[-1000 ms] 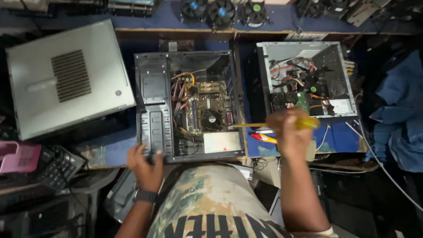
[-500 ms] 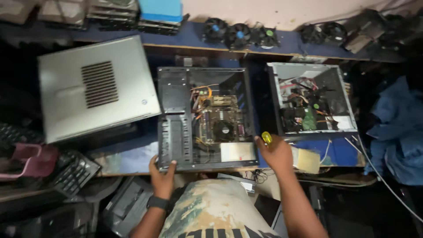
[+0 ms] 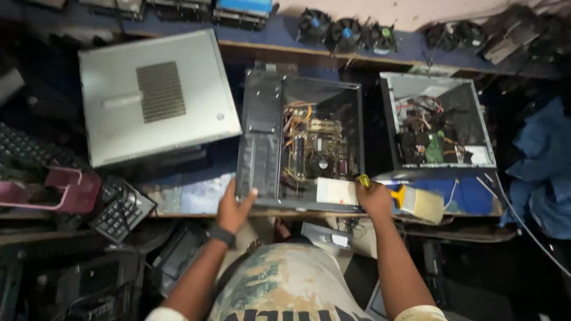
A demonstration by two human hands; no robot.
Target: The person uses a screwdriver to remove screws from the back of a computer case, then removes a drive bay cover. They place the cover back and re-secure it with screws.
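Note:
An open black computer case (image 3: 262,142) lies flat on the blue-topped bench, its motherboard (image 3: 318,151) with orange cables showing. My left hand (image 3: 234,208) grips the case's near left edge. My right hand (image 3: 375,199) rests at the case's near right corner, shut on a yellow-handled tool (image 3: 363,180), probably a screwdriver, whose tip is hidden.
A grey case side panel (image 3: 154,95) lies to the left. A second open case (image 3: 437,122) stands to the right, a yellowish brush (image 3: 416,202) before it. Keyboards (image 3: 119,208) and a pink tray (image 3: 65,187) sit at left, cooling fans (image 3: 345,32) at the back, blue cloth (image 3: 544,160) at right.
The view has shifted so the cases sit further right and lower. My right hand has come down to the case's near right corner; my left hand has moved onto the case's near edge.

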